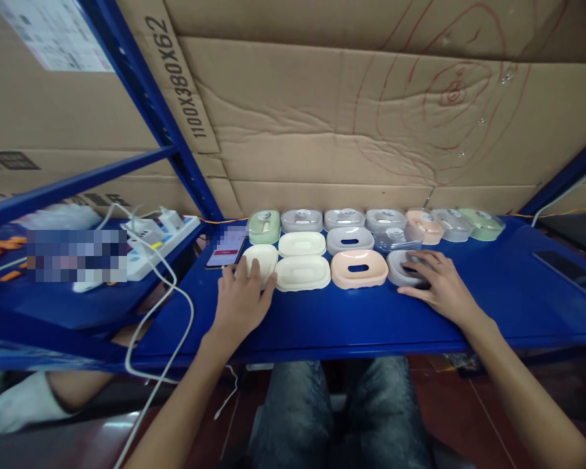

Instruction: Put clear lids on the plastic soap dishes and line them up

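Single head-worn view looked forward and down from close above a blue table [322, 319], facing a cardboard wall [332, 111]; both forearms entered from the bottom edge, lap visible below.

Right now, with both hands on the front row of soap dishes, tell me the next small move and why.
Probably close the right hand on the grey dish and lift it. The fingers already lie flat over that dish at the right end of the front row, while the left hand rests on the cream dish at the left end. Neither hand grips yet.
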`<action>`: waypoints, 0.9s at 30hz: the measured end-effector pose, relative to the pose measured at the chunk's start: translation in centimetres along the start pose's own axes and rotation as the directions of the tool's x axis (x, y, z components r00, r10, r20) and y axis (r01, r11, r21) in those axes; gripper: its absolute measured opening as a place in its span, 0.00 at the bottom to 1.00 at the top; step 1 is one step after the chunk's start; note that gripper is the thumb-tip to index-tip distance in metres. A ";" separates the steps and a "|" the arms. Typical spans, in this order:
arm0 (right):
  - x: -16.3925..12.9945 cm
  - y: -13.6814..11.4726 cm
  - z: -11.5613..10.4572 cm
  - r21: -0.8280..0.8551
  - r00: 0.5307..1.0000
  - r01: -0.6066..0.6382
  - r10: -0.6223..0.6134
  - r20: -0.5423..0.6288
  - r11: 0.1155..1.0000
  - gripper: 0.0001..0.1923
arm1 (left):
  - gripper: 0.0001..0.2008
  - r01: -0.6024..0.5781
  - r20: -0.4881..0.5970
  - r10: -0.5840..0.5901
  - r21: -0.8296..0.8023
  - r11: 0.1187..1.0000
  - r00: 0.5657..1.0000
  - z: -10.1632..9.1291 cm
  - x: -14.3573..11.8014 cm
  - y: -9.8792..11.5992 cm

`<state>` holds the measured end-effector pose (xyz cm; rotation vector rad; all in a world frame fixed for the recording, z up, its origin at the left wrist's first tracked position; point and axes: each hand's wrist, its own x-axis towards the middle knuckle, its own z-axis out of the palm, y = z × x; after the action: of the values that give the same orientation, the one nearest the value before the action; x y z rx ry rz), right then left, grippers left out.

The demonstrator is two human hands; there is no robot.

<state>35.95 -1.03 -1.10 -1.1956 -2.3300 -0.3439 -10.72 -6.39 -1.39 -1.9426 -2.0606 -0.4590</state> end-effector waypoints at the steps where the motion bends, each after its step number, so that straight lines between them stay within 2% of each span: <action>1: 0.0 0.0 0.0 0.000 1.000 -0.001 0.001 0.001 1.000 0.29 | 0.33 -0.008 -0.006 0.008 0.006 1.000 1.000 0.0 0.1 0.1; 8: 0.0 0.1 0.0 0.010 1.000 -0.005 0.005 0.016 1.000 0.29 | 0.41 -0.059 -0.029 0.059 -0.014 0.998 0.998 0.3 0.8 0.7; 12: 0.0 0.0 0.0 0.005 1.000 -0.010 0.010 0.019 1.000 0.29 | 0.41 -0.031 -0.046 0.027 -0.082 0.996 0.999 0.1 0.6 1.0; 15: -0.1 0.0 0.0 0.003 1.000 -0.015 0.015 0.015 1.000 0.28 | 0.39 -0.076 -0.069 0.069 -0.110 0.991 0.995 0.1 0.4 1.0; 19: -0.1 0.0 0.0 0.001 1.000 -0.008 0.008 0.011 1.000 0.29 | 0.38 -0.157 0.017 0.161 -0.132 0.979 0.987 0.5 0.3 0.7; 27: -0.2 0.1 0.1 0.006 1.000 -0.006 0.006 0.008 1.000 0.31 | 0.40 -0.197 0.083 0.209 -0.137 0.971 0.974 1.2 0.6 0.3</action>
<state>36.07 -1.05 -1.28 -1.2032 -2.3322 -0.3306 -10.42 -5.37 -2.21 -2.2650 -1.9011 -0.4690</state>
